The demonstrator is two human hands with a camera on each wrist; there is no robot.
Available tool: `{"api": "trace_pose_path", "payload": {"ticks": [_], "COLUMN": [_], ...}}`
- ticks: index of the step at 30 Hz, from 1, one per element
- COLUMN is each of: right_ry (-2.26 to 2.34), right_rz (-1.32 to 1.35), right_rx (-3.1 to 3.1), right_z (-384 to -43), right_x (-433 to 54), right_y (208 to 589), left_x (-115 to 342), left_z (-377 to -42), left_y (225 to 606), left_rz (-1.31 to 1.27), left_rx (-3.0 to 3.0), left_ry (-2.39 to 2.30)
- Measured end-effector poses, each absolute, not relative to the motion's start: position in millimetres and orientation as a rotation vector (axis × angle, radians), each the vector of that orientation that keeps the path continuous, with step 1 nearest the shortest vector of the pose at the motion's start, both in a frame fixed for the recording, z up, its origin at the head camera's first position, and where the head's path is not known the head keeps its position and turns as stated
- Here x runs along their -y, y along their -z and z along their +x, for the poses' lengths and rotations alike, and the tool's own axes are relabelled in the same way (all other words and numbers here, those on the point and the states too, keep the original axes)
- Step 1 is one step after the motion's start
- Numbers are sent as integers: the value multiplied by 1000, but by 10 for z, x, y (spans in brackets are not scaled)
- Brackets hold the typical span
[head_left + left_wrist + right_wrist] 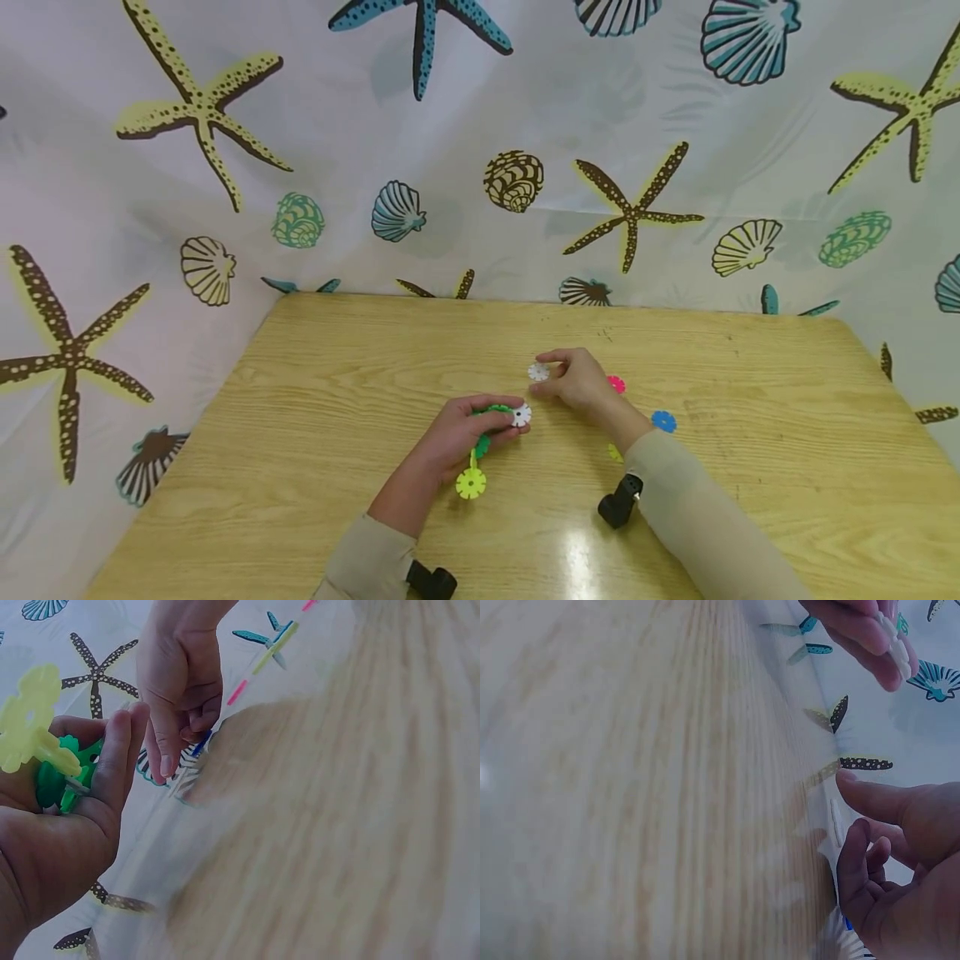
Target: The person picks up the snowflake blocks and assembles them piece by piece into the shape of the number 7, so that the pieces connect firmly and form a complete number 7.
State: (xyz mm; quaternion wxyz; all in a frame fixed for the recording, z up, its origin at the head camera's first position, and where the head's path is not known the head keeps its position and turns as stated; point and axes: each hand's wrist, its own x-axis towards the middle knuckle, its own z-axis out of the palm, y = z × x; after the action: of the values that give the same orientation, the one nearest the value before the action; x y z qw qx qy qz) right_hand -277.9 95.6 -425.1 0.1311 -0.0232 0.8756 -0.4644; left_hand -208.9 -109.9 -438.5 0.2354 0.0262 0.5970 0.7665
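My left hand grips a joined chain of notched plastic discs. A white disc sits at its fingertips, green discs show at the palm, and a yellow disc hangs below. In the left wrist view, yellow pieces and green pieces stick out from the fingers. My right hand reaches down at a loose white disc on the table, thumb and forefinger spread on either side of it. In the right wrist view that white disc lies flat, with the thumb apart from it.
Around the right forearm lie a pink disc, a blue disc and a yellow disc, partly covered by the arm. The wooden table meets a shell-and-starfish patterned cloth at its back and sides.
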Motion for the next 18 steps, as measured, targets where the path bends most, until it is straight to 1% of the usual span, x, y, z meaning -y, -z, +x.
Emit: {"api": "trace_pose_path", "payload": {"ticks": [18], "right_ry": [1324], "right_rz": [32], "right_rx": [-2574], "right_z": [-2837], "right_x": [-929], "right_y": [4323], "left_x": [1086], "left_z": [-2075], "left_y": [4387], "left_rz": [80], "left_rx": [-1656], "left_ry": [-2074]}}
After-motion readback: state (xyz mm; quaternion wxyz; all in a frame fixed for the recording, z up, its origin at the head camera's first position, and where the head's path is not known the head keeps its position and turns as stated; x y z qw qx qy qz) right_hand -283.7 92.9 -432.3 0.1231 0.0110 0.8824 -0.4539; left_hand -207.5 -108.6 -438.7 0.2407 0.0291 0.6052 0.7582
